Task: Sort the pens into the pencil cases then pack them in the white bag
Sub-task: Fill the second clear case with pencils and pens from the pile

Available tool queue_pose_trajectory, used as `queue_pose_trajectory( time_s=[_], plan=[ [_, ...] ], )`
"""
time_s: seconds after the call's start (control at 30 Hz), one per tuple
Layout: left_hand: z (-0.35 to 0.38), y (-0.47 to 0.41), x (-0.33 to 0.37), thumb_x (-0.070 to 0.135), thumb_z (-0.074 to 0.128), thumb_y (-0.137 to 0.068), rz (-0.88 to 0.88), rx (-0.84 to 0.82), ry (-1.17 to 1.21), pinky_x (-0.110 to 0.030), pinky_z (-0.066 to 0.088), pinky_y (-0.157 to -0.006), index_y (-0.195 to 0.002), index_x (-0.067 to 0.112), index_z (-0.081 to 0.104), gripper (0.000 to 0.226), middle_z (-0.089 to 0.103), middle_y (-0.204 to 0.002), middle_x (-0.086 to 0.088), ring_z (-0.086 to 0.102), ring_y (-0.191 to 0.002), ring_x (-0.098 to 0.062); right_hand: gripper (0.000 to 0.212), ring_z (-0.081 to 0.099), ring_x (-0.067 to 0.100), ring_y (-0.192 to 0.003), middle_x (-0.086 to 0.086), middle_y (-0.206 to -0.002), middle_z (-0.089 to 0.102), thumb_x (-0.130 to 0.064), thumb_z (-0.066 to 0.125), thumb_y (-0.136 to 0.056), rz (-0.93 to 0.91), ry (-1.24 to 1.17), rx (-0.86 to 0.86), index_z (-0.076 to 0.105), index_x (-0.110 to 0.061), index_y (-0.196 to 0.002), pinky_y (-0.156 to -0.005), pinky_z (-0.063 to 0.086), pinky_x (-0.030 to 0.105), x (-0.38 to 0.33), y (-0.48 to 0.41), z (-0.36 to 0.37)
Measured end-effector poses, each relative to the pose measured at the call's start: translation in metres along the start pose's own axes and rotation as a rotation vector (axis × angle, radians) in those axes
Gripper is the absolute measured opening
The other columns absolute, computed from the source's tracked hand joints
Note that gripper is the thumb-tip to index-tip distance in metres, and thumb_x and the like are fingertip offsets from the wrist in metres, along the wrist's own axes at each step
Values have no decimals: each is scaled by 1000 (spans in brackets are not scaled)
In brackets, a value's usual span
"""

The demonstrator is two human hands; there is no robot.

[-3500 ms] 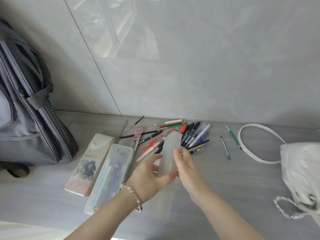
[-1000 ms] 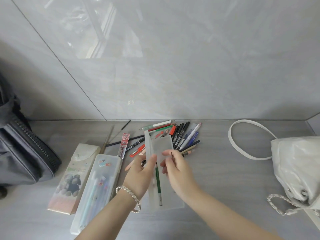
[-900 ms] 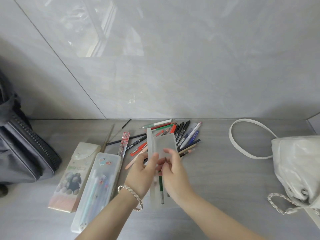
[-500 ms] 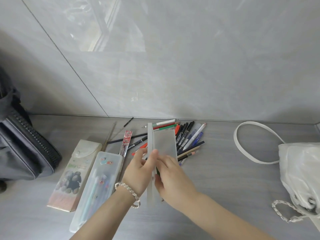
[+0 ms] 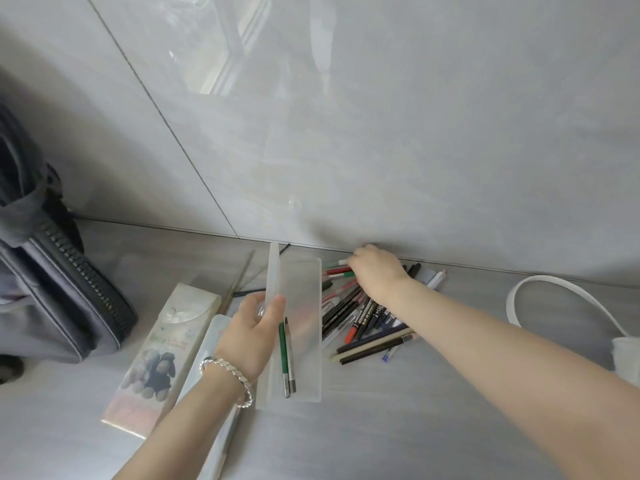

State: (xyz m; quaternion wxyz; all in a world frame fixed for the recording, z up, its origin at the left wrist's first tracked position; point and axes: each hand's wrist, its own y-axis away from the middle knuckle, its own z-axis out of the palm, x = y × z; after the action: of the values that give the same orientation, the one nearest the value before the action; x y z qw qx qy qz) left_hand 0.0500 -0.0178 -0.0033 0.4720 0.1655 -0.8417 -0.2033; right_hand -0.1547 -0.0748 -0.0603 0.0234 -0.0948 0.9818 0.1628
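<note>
A frosted clear pencil case lies open on the grey surface, with a green pen and a grey pen inside. My left hand grips its raised lid at the hinge side. My right hand reaches over the loose pile of pens by the wall, its fingertips on the green and red pens at the far end. Whether the fingers have closed on one is hidden. The white bag is cut off at the right edge, its strap looped on the surface.
A pencil case with a printed picture and another clear case lie left of the open one, partly under my left wrist. A grey backpack stands at the far left. A tiled wall rises right behind the pens.
My right hand has left the open case, where a second pen now lies, and reached out to the far end of the pen pile. My left hand still holds the lid.
</note>
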Motion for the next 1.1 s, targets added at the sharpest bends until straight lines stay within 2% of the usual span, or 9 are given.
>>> queue_pose_trajectory(
  time_s=[0.17,0.37,0.43,0.5,0.57,0.63,0.73,1.0,1.1],
  plan=[
    [-7,0,-2,36,42,-94,6,47,15,-17,35,-58,-120,12,52,37,54,-74,8,50,-68,-4,46,47,31,-115,14,-126,47,8,47,-86,-71,239,-111,43,-2,-130,-85,47,39,-5,-8,-1],
    [-12,3,-5,35,41,-95,-13,56,30,-8,39,-46,-119,11,51,35,52,-72,-3,45,-58,-6,35,53,31,-105,15,-118,50,5,44,-87,-38,202,-142,47,-2,-121,-79,48,40,1,2,-4],
    [-12,5,-5,36,41,-95,-11,56,32,-11,36,-49,-121,11,51,37,51,-72,0,46,-60,-4,29,56,31,-96,13,-107,54,0,51,-86,-83,65,26,51,-3,-115,-71,49,38,2,16,-13],
    [-10,8,-7,39,41,-94,-24,48,36,-14,31,-54,-125,12,50,41,51,-71,6,47,-63,-1,28,61,26,-75,10,-88,61,-1,68,-72,-290,-6,344,61,-4,-99,-54,52,32,-2,32,-21],
    [-7,14,-6,39,41,-94,-34,22,35,-13,32,-52,-125,12,49,42,49,-71,9,45,-64,1,19,59,22,-65,6,-81,65,-4,68,-70,-503,-3,562,65,-9,-89,-51,48,27,-12,55,-26],
    [-3,20,-2,38,41,-95,-18,-6,35,-8,40,-45,-117,10,52,38,49,-71,6,46,-64,-1,15,54,20,-65,4,-83,65,-4,55,-79,-655,40,626,63,-13,-87,-56,42,26,-25,75,-25],
    [4,33,7,36,41,-95,20,-25,38,2,37,-41,-97,5,53,33,46,-67,0,43,-59,-5,19,51,19,-66,3,-84,65,-3,51,-82,-753,68,582,65,-14,-86,-57,43,26,-40,98,-14],
    [9,52,6,41,43,-93,95,-9,33,1,38,-49,-110,9,55,38,53,-69,7,51,-59,-4,37,65,15,-75,-4,-95,70,-12,38,-81,-569,32,381,71,-19,-96,-66,52,24,-57,130,2],
    [9,55,7,40,43,-93,85,-5,53,-1,38,-44,-112,6,56,41,53,-66,4,51,-59,-7,43,66,15,-80,-1,-102,71,-13,34,-78,-434,-21,388,71,-17,-102,-77,42,25,-68,143,1]
  ],
)
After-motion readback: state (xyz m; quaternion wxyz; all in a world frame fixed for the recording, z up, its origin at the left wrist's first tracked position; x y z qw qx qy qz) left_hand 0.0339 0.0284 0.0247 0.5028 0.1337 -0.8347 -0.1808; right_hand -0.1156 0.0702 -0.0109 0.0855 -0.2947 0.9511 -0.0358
